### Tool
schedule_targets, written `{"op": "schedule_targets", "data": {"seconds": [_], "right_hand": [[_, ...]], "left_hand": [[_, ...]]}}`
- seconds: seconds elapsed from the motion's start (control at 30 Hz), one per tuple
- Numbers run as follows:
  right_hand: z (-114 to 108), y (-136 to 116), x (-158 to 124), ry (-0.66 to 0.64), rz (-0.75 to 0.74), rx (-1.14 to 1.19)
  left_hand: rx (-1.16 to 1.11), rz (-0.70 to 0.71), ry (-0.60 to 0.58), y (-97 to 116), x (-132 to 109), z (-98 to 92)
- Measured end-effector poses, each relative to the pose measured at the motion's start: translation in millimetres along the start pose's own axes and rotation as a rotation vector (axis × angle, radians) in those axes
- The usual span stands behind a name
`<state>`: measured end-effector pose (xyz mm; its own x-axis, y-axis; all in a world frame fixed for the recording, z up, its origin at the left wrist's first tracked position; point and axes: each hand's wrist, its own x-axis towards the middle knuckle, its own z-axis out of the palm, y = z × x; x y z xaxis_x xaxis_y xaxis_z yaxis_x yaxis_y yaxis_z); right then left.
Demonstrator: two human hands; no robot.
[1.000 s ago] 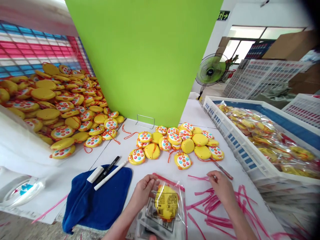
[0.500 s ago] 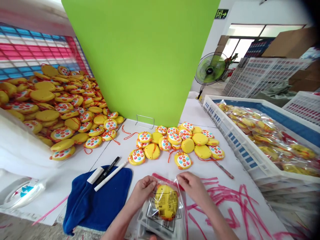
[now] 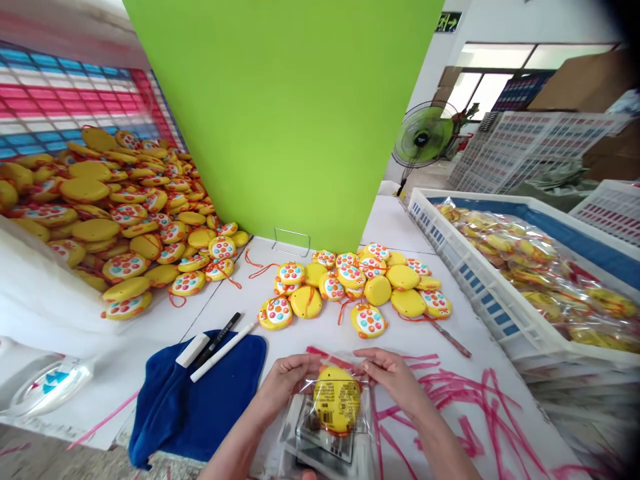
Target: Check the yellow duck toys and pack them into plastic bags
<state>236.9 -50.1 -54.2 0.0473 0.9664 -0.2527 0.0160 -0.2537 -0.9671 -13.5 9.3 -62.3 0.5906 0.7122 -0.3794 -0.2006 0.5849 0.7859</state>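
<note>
A yellow round toy (image 3: 336, 400) lies back side up inside a clear plastic bag (image 3: 330, 420), on a stack of more clear bags. My left hand (image 3: 286, 381) pinches the bag's top left corner. My right hand (image 3: 391, 377) pinches the top right edge. Both sets of fingers are closed on the bag's mouth. Pink peel-off strips (image 3: 450, 400) lie scattered on the white table (image 3: 310, 333) just right of my right hand.
A cluster of loose yellow toys (image 3: 360, 287) sits ahead, a big heap (image 3: 115, 213) at the left. A white crate (image 3: 480, 293) of bagged toys stands right. A blue cloth (image 3: 195, 393) carries pens (image 3: 220, 343). A green board (image 3: 290, 113) rises behind; a fan (image 3: 423, 141) stands beyond.
My right hand left the pink strips, came back to the bag and now grips its top right edge. The left hand kept its hold.
</note>
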Motion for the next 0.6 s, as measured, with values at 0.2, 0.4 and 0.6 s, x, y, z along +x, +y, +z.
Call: {"op": "schedule_targets", "data": {"seconds": [0.2, 0.4, 0.6], "right_hand": [[-4, -2, -1, -0.036, -0.051, -0.092], [-4, -10, -5, -0.063, -0.039, -0.006], [10, -5, -2, -0.005, -0.019, 0.015]], "left_hand": [[0.025, 0.022, 0.015, 4, -1, 2.4], [0.039, 0.041, -0.002, 11, -5, 3.8], [0.039, 0.074, -0.013, 6, -5, 2.7]]}}
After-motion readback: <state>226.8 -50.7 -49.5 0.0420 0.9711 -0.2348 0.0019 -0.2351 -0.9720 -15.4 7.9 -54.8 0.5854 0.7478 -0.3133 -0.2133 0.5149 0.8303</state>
